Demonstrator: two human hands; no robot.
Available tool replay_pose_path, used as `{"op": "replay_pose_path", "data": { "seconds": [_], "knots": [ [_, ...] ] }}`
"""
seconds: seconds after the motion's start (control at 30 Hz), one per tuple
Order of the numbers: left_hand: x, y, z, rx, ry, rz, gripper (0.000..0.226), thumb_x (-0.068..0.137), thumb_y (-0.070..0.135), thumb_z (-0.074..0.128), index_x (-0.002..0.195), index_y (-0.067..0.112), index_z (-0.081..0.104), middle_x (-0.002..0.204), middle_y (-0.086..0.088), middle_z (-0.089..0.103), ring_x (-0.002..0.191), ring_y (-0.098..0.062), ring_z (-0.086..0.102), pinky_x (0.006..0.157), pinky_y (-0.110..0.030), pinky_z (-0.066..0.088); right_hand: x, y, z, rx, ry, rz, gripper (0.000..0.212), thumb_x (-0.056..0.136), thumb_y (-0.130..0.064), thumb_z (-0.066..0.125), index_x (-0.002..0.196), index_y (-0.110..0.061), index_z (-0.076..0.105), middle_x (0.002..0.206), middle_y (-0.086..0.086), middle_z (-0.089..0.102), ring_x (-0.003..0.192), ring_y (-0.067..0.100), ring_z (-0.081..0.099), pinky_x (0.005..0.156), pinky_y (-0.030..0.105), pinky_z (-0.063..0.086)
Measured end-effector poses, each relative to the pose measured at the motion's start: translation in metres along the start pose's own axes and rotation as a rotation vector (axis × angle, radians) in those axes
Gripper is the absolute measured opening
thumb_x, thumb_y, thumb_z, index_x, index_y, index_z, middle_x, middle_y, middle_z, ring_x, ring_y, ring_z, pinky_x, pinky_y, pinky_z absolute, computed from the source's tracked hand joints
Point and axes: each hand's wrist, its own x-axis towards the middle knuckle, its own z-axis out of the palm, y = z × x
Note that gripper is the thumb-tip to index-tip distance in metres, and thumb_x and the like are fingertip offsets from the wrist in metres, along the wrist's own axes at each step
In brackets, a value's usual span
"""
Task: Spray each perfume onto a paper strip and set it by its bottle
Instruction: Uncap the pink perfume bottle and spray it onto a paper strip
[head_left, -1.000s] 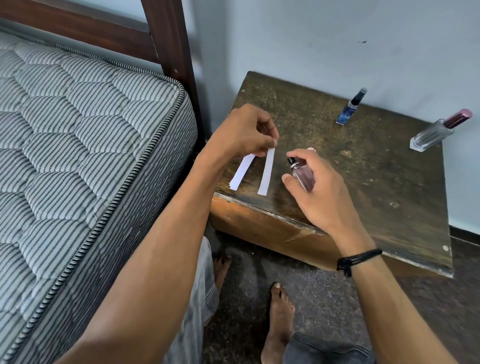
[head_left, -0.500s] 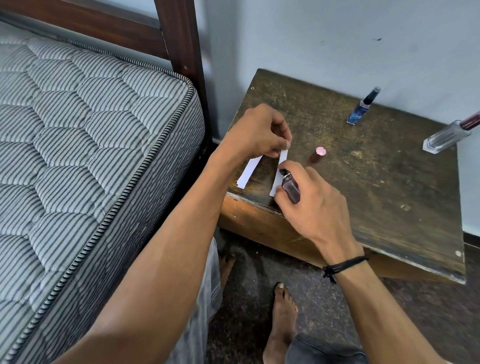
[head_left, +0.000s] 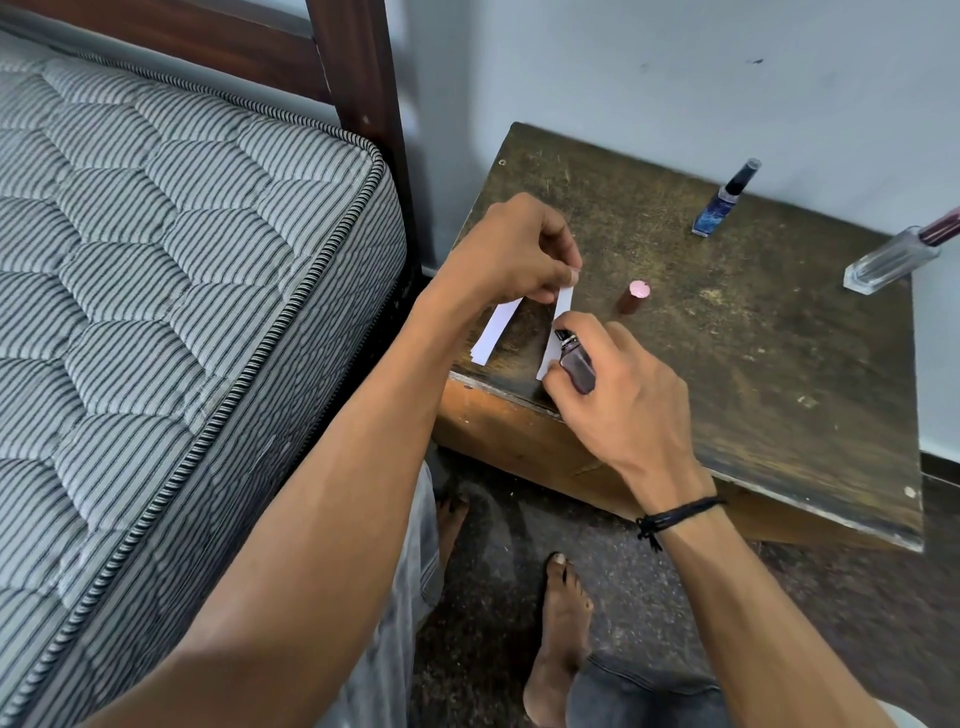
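Spraying step on bottle 1, by the look of it. Everything sits around the scuffed dark wooden bedside table. Over its front-left corner the left hand pinches the tops of the white paper strips, fingers curled tight, with 1 separate strip fanned out. Above the table's front edge the right hand wraps the small uncapped purple glass perfume bottle, black nozzle almost touching that strip; can't tell if a finger is pressing. Its round pink cap stands mid-table. The slim blue bottle and clear square bottle wait capped along the table's back-right. Next, I'd guess: pump once, then lay that strip beside this bottle.
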Motion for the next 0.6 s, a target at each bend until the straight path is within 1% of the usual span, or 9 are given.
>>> {"op": "replay_pose_path", "data": {
  "seconds": [0.17,0.4,0.5,0.6],
  "knots": [
    [-0.0002,-0.0002,0.0002,0.008,-0.004,0.004,0.005,0.084,0.001,0.078,0.088,0.003,0.077,0.073,0.000,0.073,0.065,-0.010,0.072,0.065,-0.027,0.063,0.0006,0.0003,0.0019,-0.010,0.021,0.000,0.034,0.091,-0.039,0.055,0.124,-0.031,0.057,0.090,0.000,0.059,0.068,0.033,0.061,0.049,0.036,0.049],
    [0.0006,-0.0005,0.0016,0.008,0.001,0.001,0.005,0.083,0.002,0.079,0.087,0.005,0.077,0.075,-0.001,0.074,0.068,-0.013,0.073,0.066,-0.028,0.064,0.0001,0.0002,0.0023,-0.021,0.014,-0.008,0.033,0.091,-0.038,0.058,0.124,-0.031,0.057,0.093,0.000,0.060,0.070,0.034,0.062,0.048,0.039,0.051],
    [0.0011,-0.0012,0.0020,0.008,0.003,0.000,0.005,0.083,0.002,0.078,0.086,0.005,0.077,0.074,-0.002,0.074,0.066,-0.012,0.073,0.067,-0.029,0.064,0.0006,0.0003,0.0024,-0.025,0.014,-0.010,0.032,0.091,-0.038,0.058,0.123,-0.031,0.058,0.092,0.000,0.060,0.070,0.035,0.062,0.048,0.038,0.050],
    [0.0018,-0.0024,0.0017,0.003,-0.002,0.004,0.005,0.083,0.001,0.079,0.086,0.005,0.077,0.075,-0.002,0.074,0.069,-0.015,0.074,0.067,-0.030,0.064,0.0008,0.0002,0.0017,-0.022,0.014,-0.014,0.031,0.092,-0.039,0.057,0.122,-0.030,0.058,0.092,-0.001,0.060,0.069,0.034,0.061,0.048,0.037,0.050]
  ]
}}
